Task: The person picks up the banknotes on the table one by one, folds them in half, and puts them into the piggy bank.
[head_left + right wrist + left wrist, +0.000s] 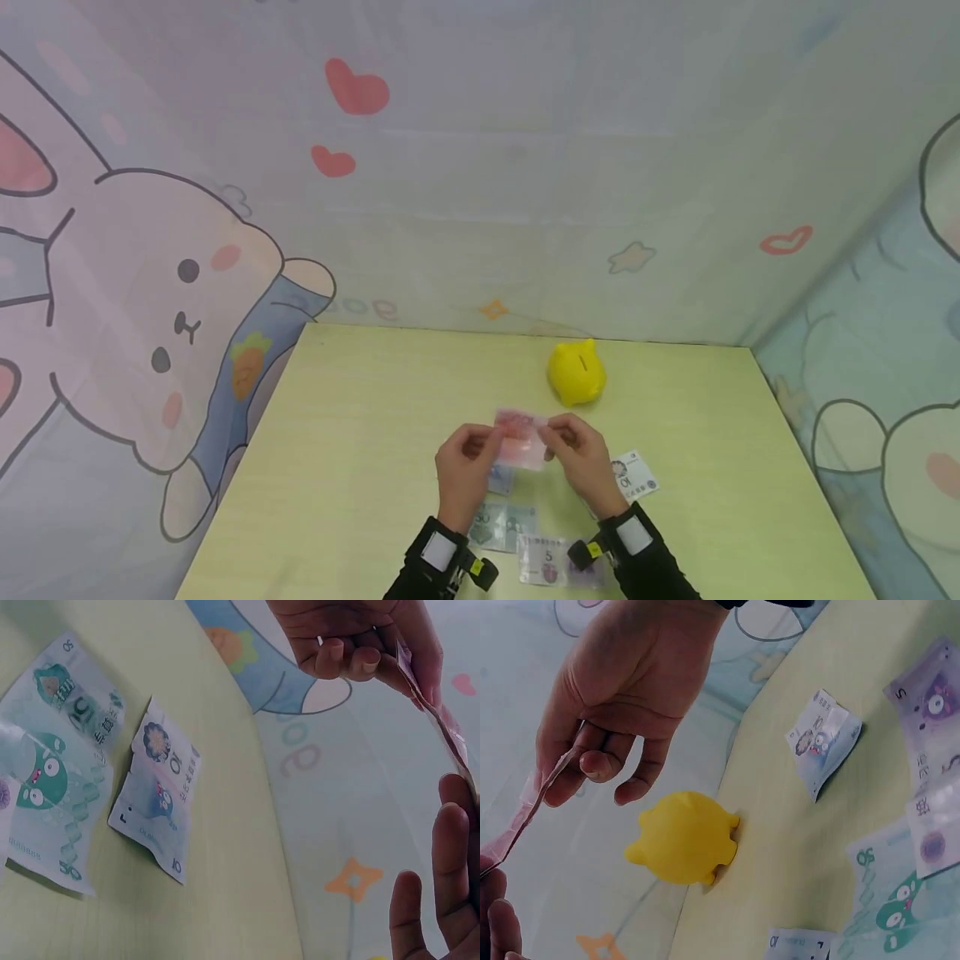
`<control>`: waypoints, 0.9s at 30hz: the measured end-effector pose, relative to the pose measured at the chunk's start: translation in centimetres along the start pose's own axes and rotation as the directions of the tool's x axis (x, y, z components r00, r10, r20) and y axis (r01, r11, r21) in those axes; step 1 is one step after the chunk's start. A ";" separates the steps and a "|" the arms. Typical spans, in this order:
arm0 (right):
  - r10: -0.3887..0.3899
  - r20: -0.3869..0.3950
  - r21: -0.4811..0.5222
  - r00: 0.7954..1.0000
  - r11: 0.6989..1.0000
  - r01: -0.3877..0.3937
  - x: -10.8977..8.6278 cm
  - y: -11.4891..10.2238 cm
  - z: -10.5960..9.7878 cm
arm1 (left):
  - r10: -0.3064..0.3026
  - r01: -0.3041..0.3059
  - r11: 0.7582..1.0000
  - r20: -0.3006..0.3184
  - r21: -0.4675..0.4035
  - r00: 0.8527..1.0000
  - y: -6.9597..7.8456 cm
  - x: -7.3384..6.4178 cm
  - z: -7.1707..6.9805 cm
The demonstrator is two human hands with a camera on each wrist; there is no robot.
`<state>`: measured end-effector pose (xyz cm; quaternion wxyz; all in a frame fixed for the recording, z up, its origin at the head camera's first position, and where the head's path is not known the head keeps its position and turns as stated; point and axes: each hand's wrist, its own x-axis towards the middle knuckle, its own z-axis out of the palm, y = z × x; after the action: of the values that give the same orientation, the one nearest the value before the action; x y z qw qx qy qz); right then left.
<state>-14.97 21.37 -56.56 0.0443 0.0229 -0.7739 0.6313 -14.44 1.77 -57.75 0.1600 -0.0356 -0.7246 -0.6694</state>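
A pink toy banknote is held up over the table, stretched between both hands. My left hand pinches its left edge between thumb and fingers. At its right edge, my right hand pinches it the same way. Seen edge-on in the right wrist view, the pink note looks thin and slightly bent. Behind the hands stands a yellow piggy bank with a dark slot on top; the left wrist view shows its rounded body.
Below the hands lie a bluish 10 note, a green 50 note and a purple 5 note. Another 10 note lies right of the right hand. A printed curtain hangs behind the pale yellow table.
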 end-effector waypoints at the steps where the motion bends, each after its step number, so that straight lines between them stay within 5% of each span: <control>1: 0.001 0.001 -0.008 1.000 1.000 -0.001 0.0 0.1 -0.1 | 0.033 -0.033 0.999 -0.003 0.016 0.999 0.0 0.0 0.1; 4: 0.004 -0.008 -0.033 1.000 0.999 -0.004 0.1 0.3 -0.1 | 0.168 -0.167 0.979 -0.001 0.117 0.986 -0.3 0.1 0.3; 6: -0.001 -0.016 -0.052 1.000 0.999 0.000 0.1 0.4 -0.1 | 0.295 -0.290 0.930 0.010 0.225 0.955 -0.5 0.2 0.4; 12: -0.058 -0.036 -0.115 0.998 0.992 0.053 0.4 0.6 0.0 | 0.544 -0.522 0.694 0.115 0.496 0.831 -0.6 0.8 0.3; 18: -0.102 -0.067 -0.151 0.992 0.984 0.091 0.7 0.5 0.3 | 0.676 -0.650 0.429 0.254 0.627 0.691 -0.3 1.4 0.2; 20: -0.109 -0.075 -0.162 0.991 0.982 0.096 0.7 0.5 0.4 | 0.694 -0.672 0.369 0.291 0.642 0.659 -0.2 1.5 0.2; 22: -0.115 -0.083 -0.172 0.990 0.980 0.099 0.7 0.7 0.4 | 0.697 -0.690 0.341 0.320 0.639 0.642 -0.2 1.4 0.1; 27: -0.123 -0.105 -0.183 0.987 0.978 0.102 0.7 0.8 0.6 | 0.683 -0.715 0.333 0.367 0.614 0.632 0.2 1.3 0.2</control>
<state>-15.75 20.99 -57.41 0.1265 0.0262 -0.8206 0.5566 -15.62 1.82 -57.23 0.4157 -0.2916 -0.8389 -0.1961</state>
